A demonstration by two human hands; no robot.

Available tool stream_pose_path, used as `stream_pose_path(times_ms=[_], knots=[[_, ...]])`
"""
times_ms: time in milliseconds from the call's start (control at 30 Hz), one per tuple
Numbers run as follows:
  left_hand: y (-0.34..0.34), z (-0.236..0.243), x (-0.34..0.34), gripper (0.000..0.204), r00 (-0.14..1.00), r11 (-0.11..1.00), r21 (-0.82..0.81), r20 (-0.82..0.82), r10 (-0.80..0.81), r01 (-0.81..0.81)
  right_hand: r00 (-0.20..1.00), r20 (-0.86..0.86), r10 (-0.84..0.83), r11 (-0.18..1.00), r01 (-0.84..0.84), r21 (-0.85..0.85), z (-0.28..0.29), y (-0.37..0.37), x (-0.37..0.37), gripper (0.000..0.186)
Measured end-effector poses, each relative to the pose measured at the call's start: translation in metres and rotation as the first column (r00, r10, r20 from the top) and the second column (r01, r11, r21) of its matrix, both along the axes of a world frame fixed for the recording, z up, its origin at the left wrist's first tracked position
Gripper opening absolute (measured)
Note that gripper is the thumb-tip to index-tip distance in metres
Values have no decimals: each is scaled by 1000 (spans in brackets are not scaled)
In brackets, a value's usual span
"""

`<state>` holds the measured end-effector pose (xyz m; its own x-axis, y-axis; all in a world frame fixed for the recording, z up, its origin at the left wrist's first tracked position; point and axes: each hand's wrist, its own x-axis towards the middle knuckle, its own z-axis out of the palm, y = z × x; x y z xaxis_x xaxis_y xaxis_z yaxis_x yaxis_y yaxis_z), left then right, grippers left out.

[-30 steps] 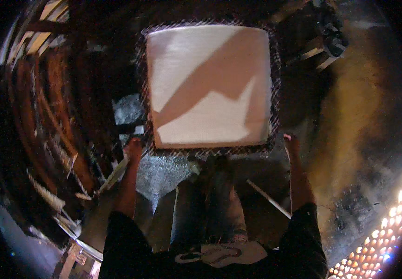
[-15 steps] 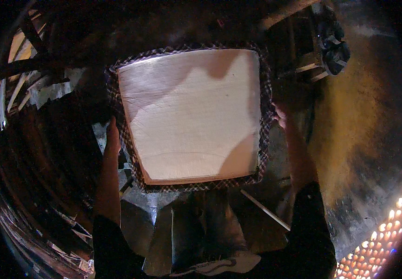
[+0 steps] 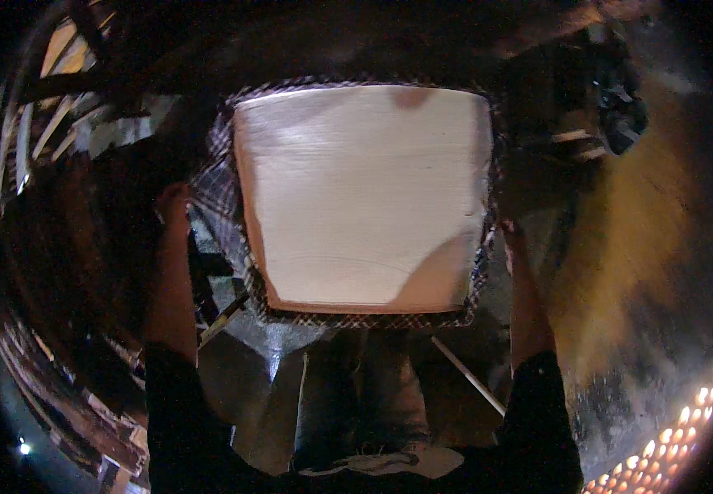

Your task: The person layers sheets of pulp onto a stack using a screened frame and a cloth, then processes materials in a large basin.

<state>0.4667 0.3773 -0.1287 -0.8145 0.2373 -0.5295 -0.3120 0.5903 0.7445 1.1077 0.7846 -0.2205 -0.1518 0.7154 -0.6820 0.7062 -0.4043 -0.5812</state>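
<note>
cloth: a large pale cloth [image 3: 364, 198] with a dark checked border [image 3: 216, 189], held spread out flat at upper centre of the head view, in front of the person and above their legs.
orientation: its long axis runs left to right; the top edge is wider than the bottom one, and its pale face is turned to the camera, brightly lit, with a shadow at the lower right corner.
left hand: the left hand [image 3: 173, 202] is raised beside the cloth's left border, arm stretched up from a dark sleeve; whether the fingers are closed on the fabric cannot be told in the dim light.
right hand: the right hand [image 3: 506, 235] sits at the cloth's right border, partly hidden by it; its grip cannot be told either. the two hands are well apart, one at each side.
below: the person's legs in grey trousers [image 3: 364, 395], with thin pale sticks [image 3: 467, 375] lying on the dark ground beside them.
surroundings: wooden slats [image 3: 27, 148] at far left; no containers can be made out in the gloom.
</note>
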Motion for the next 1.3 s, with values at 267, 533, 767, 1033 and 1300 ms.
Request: stream_pose_path(times_ms=[267,533,767,1033,1300], knots=[[-71,-17,195,56,933,985,-110,350,-86,132,815,345,465,645,-580,498,-44,-80,181,60],[-163,11,252,22,964,963,-53,26,265,-263,807,520,280,896,-414,161,46,-108,219,39],[-294,34,278,15,832,762,-335,-209,514,-555,793,501,347,788,-536,303,32,-220,244,21],[-394,16,210,32,898,420,-887,-12,-440,194,857,437,274,949,-169,-265,131,-434,209,22],[-386,15,242,19,475,95,-720,346,-809,687,928,368,50,942,79,-325,188,-485,164,22]])
